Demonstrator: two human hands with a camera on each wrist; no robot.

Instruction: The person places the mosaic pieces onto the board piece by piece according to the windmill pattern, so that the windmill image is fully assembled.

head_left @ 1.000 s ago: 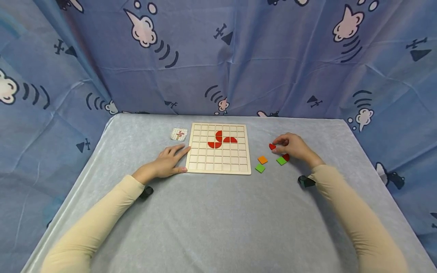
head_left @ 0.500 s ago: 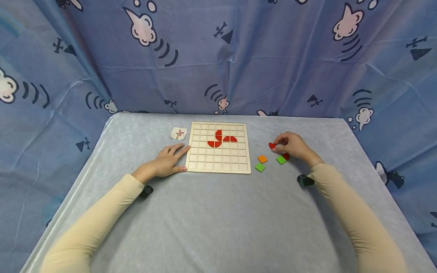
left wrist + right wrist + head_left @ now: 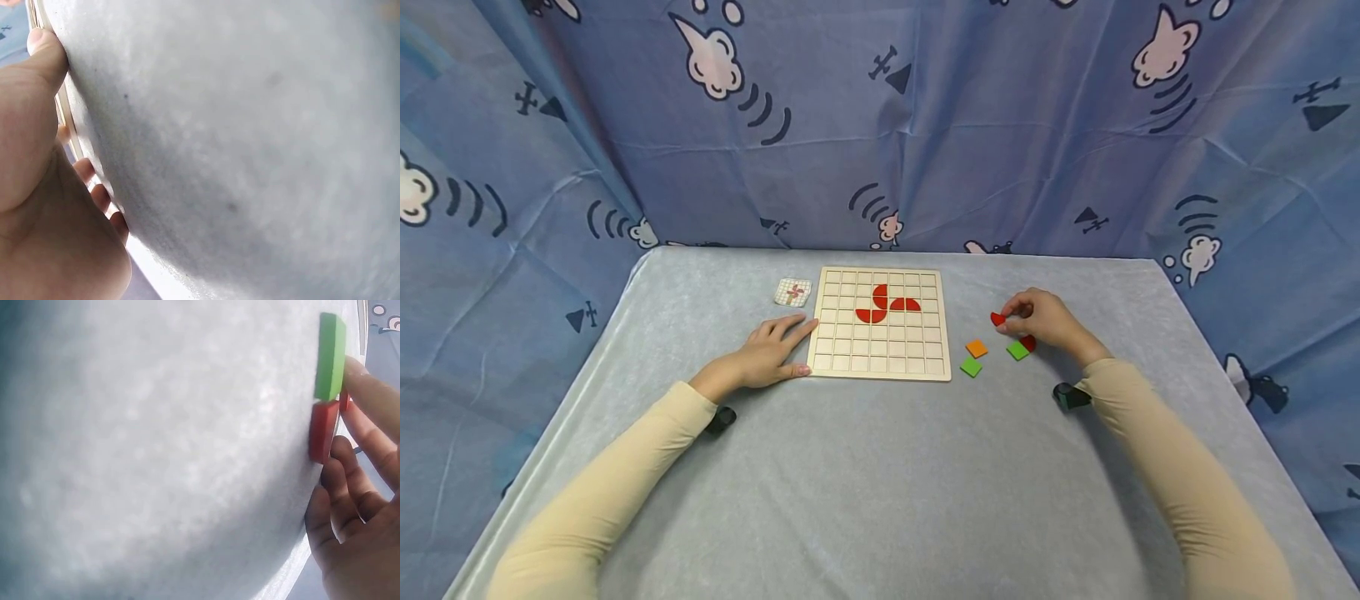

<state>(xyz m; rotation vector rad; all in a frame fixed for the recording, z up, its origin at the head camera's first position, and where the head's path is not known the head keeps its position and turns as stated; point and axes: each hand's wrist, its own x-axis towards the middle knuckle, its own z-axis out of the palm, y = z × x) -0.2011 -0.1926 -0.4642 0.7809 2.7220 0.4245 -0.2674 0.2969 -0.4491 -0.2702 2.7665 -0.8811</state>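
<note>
Cream left sleeve [image 3: 625,471] and right sleeve [image 3: 1182,475], to either side of the grid board [image 3: 889,347].
Both are long, plain and close-fitting, with a smooth cuff at the end nearer the board and creases gathering toward the far end. Left of the board, a small, rounded black wrist unit [image 3: 721,421] shows at the cuff; right of it, a blockier dark wrist unit [image 3: 1071,397] has a slight greenish tint. The left hand [image 3: 767,353] and right hand [image 3: 1043,322] are bare.
</note>
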